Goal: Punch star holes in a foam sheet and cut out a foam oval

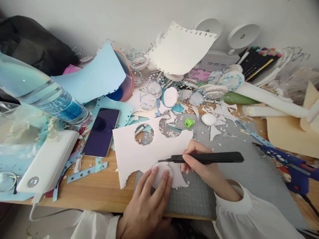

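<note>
My right hand (200,166) is closed around a black craft knife (209,157). Its thin tip points left and meets the white sheet (129,152) at the upper edge of a white round disc (163,171). Spread over that disc are the fingers of my left hand (152,196), stretched out and pressing it against the sheet. The sheet has one round hole cut through it, and its upper right and lower edges are cut into curves. Under its right part lies a grey cutting mat (194,196).
At left are a water bottle (50,93), a white power bank (50,159) and a phone (101,132). Paper scraps, a green sharpener (189,123) and several white discs (170,97) lie behind the sheet. A blue glue gun (294,169) is at far right.
</note>
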### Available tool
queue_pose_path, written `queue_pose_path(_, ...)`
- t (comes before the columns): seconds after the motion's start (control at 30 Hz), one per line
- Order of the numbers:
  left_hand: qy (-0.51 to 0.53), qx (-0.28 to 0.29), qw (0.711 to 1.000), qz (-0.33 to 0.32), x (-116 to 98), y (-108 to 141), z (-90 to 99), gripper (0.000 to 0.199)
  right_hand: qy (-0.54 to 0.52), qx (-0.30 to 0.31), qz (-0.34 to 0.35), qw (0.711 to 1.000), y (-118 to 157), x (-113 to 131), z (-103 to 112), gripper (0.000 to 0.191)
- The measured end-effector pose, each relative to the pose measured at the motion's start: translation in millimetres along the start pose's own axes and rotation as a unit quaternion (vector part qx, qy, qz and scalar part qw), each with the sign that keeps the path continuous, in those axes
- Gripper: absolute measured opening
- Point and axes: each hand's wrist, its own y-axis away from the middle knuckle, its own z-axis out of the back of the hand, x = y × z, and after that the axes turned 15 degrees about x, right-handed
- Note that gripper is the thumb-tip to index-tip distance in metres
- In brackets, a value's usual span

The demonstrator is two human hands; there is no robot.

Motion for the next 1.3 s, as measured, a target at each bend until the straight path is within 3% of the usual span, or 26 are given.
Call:
queue_pose_path(0.23,-0.019,-0.026,0.999,0.011,0.9,-2.1,2.8,0.070,0.045,0.074,-0.002,0.996,-4.9,2.0,0.5,0.005)
queue_pose_path(0.5,-0.014,-0.026,1.000,0.004,1.6,-2.9,3.7,0.072,0.048,0.002,0.032,0.998,-6.1,-0.1,2.0,0.016)
queue_pose_path(0.7,-0.019,-0.038,0.999,0.006,2.0,-3.9,5.7,0.070,0.097,0.009,0.060,0.993,-2.5,-4.6,0.2,0.015)
queue_pose_path(0.9,-0.022,-0.047,0.999,0.007,1.4,-4.4,6.0,0.070,0.113,0.060,0.068,0.989,2.9,-6.2,-1.6,0.013)
queue_pose_path(1.13,-0.024,-0.029,0.999,0.007,2.0,-3.3,7.7,0.072,0.056,-0.011,0.071,0.996,1.3,-12.4,3.6,0.028)
queue_pose_path(1.3,-0.018,-0.021,1.000,0.010,1.9,-3.9,5.6,0.071,0.124,-0.004,0.082,0.989,5.3,-11.2,1.6,0.024)
